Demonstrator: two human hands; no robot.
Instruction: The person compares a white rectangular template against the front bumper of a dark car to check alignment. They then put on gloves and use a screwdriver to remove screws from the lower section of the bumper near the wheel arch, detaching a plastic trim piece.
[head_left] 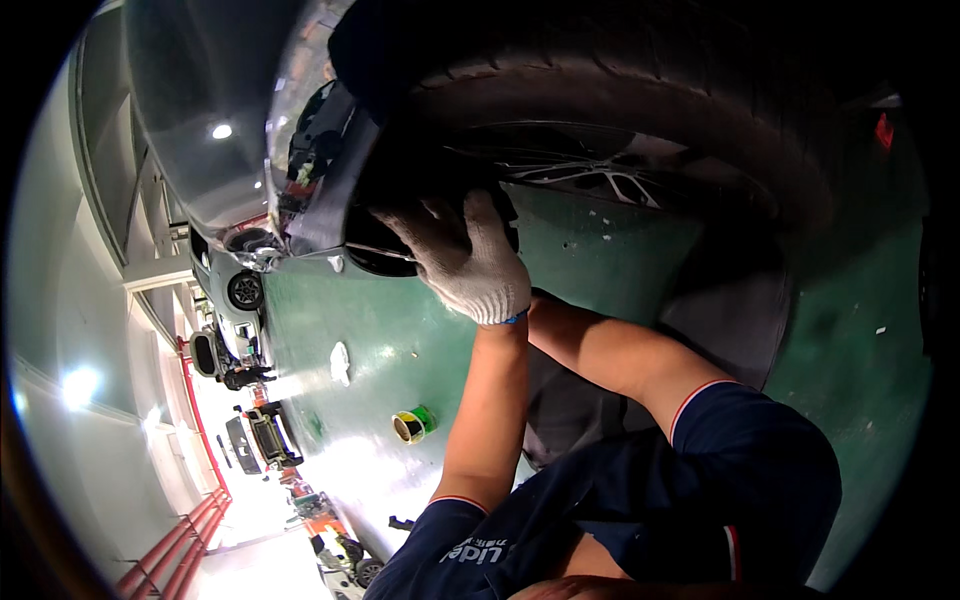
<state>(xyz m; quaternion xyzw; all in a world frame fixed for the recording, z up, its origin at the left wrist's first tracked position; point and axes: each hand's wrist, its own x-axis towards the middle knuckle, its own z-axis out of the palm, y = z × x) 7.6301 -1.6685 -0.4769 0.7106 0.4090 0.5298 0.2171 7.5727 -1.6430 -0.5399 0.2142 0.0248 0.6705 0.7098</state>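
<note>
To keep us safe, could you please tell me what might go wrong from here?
The gloved left hand reaches into a dark space near the tire, so it might scrape an unseen edge. The right hand is hidden, so a slip there could go unnoticed. The tub on the floor could perhaps trip someone.

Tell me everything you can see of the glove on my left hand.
The glove looks like off-white knitted fabric, with a ribbed cuff and a bit of blue at its edge. It is worn on the left hand, cuff at the wrist, and looks darker toward the fingers. It points upward in the picture, into shadow near the tyre. What the fingertips touch is too dark to tell.
</note>
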